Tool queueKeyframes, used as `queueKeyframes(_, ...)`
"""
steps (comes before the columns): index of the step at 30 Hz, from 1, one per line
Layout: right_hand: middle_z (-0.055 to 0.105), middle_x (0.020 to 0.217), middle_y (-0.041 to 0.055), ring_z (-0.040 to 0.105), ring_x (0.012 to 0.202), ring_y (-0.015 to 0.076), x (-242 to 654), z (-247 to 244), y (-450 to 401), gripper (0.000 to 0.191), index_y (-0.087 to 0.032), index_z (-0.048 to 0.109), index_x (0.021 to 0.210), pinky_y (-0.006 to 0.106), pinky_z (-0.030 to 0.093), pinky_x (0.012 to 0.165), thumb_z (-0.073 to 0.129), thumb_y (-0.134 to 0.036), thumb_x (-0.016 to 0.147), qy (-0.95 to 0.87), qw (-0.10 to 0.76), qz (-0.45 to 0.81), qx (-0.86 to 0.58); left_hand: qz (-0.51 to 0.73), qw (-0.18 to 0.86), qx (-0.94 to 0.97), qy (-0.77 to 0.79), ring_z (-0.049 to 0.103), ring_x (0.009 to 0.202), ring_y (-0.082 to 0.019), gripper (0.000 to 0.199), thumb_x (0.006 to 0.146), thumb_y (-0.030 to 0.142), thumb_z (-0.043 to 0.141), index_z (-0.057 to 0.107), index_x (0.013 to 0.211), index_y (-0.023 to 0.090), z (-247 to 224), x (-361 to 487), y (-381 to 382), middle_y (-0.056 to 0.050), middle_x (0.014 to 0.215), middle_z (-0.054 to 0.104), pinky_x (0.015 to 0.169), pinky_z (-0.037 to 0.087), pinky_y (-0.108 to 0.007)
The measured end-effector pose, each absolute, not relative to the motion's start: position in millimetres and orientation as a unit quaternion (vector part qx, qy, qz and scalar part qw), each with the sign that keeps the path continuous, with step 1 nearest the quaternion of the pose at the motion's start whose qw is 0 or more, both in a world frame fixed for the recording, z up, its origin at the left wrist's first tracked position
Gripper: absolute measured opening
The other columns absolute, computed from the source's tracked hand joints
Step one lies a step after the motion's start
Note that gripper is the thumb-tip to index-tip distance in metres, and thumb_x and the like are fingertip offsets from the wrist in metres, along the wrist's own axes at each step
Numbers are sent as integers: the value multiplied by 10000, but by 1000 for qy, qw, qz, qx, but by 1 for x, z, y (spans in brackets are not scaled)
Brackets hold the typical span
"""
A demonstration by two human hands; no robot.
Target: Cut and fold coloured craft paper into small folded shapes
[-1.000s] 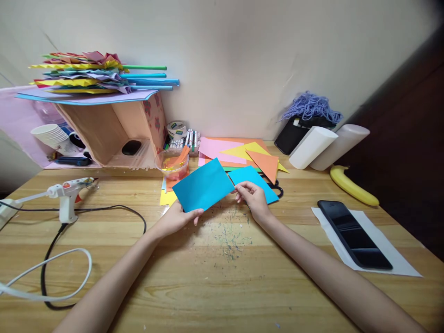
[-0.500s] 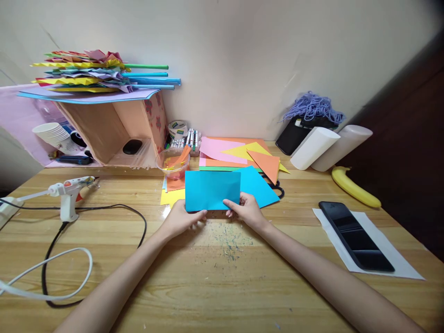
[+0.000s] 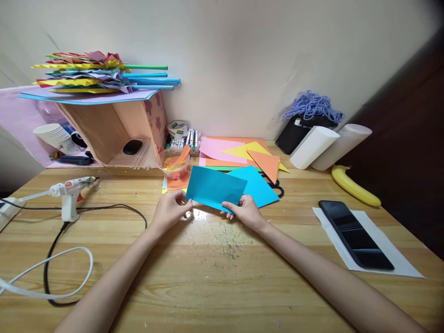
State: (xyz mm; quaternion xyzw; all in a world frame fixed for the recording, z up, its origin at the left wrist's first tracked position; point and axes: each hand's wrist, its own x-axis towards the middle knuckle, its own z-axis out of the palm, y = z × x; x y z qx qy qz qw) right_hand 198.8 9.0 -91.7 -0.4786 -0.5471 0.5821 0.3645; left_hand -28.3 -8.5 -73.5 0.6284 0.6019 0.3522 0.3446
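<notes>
A rectangular sheet of blue paper (image 3: 215, 186) is held up above the table, its right end tilted lower. My right hand (image 3: 245, 212) grips its lower right corner, thumb on the near face and fingers behind. At the lower left corner, my left hand (image 3: 172, 209) pinches the edge between thumb and fingers. Behind the sheet lies another piece of blue paper (image 3: 260, 187), partly over black scissor-like handles (image 3: 280, 189). Farther back is a pile of coloured paper with a pink sheet (image 3: 222, 150), a yellow piece (image 3: 243, 150) and an orange piece (image 3: 266, 162).
A glue gun (image 3: 70, 194) with looping cables stands left, before an open box (image 3: 104, 134) topped with paper flowers (image 3: 86, 71). A clear tub (image 3: 173, 164) holds paper scraps. Rightward are white rolls (image 3: 314, 148), a banana (image 3: 355, 187) and a phone (image 3: 355, 233) on white paper.
The blue sheet has turned clockwise, its right end dropping, and tipped so its face looks darker. My left hand has shifted left and up to the sheet's corner.
</notes>
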Motion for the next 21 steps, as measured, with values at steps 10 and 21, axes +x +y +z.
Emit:
queueKeyframes(10, 659, 540, 122, 623, 486, 181, 203, -92, 12, 403, -112, 574, 458, 253, 479, 410, 676, -457, 640, -527, 396, 571, -490, 427, 357, 541, 631, 598, 512, -141, 283, 666, 399, 634, 604, 719, 123, -72, -43, 5, -67, 672, 666, 444, 444, -207)
queueKeyframes(21, 589, 537, 8, 581, 506, 144, 206, -96, 12, 384, -167, 519, 609, 263, 492, 492, 568, -529, 728, -524, 429, 581, -451, 427, 486, 541, 538, 564, 518, -124, 277, 723, 415, 596, 563, 760, 143, -70, -24, -5, -11, 619, 602, 500, 477, -244)
